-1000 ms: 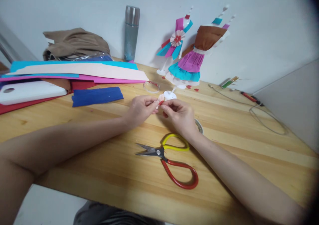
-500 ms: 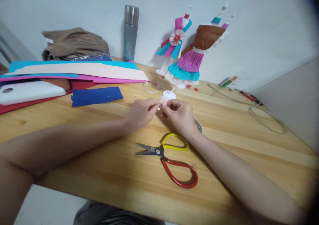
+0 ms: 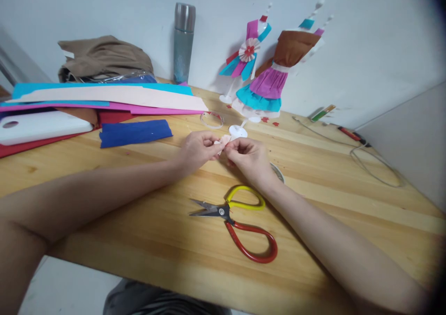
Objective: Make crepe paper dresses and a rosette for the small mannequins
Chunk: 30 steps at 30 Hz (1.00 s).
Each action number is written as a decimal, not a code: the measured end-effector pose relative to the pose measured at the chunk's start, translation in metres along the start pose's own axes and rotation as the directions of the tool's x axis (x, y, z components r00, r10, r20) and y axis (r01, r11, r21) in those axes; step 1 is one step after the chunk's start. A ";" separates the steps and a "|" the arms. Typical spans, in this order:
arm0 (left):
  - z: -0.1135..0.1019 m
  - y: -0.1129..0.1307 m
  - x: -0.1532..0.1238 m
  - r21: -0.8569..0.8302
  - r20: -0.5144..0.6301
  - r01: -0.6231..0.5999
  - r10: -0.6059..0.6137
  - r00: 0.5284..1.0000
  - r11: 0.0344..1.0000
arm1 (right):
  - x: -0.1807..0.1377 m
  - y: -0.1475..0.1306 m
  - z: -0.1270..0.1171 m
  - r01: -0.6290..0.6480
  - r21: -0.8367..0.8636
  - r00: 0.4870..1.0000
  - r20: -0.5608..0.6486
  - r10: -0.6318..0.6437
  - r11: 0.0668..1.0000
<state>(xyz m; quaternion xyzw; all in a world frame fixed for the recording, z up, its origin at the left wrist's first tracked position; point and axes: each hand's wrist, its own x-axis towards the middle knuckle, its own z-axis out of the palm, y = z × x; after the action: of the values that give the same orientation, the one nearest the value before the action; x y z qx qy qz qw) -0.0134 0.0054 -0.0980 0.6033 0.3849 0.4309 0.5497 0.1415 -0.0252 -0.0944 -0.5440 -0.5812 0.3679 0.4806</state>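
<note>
Between my two hands is a small pale pink piece of pleated paper [image 3: 225, 140], partly hidden by the fingers. My left hand [image 3: 199, 150] pinches its left side between thumb and fingers. From the right, my right hand [image 3: 249, 157] has its fingertips closed on the same piece. Just beyond the hands stands the white round base [image 3: 238, 131] of the nearer mannequin, which wears a dress [image 3: 270, 87] in brown, magenta, turquoise and pale pink. Scissors [image 3: 223, 211] with one yellow and one red handle lie partly open on the table below my hands.
A smaller mannequin with a paper rosette [image 3: 249, 50] stands by the wall, near a flask [image 3: 184, 45]. Coloured paper sheets [image 3: 104, 94], a white plastic case [image 3: 42, 128] and a blue paper strip [image 3: 135, 133] lie left. Behind my right wrist is a tape roll [image 3: 278, 172]; a cable [image 3: 369, 166] curls right.
My left hand has shifted its grip, with the fingers now less stretched and more of the pink paper showing. The right hand stays nearly in place. The camera view has moved slightly.
</note>
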 end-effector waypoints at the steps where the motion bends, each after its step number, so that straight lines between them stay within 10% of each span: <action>1: 0.000 0.000 0.000 -0.015 0.004 0.007 -0.007 1.000 1.000 | 0.000 0.000 0.000 -0.010 0.012 1.000 0.014 0.010 1.000; 30: -0.002 0.003 0.006 -0.199 0.001 0.170 -0.173 0.985 0.965 | 0.008 0.004 -0.006 -0.321 0.398 0.943 0.222 0.249 0.859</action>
<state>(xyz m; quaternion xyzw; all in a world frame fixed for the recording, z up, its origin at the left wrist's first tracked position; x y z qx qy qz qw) -0.0138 0.0113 -0.0947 0.5066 0.3952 0.4230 0.6390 0.1491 -0.0174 -0.0958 -0.4733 -0.4360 0.5968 0.4794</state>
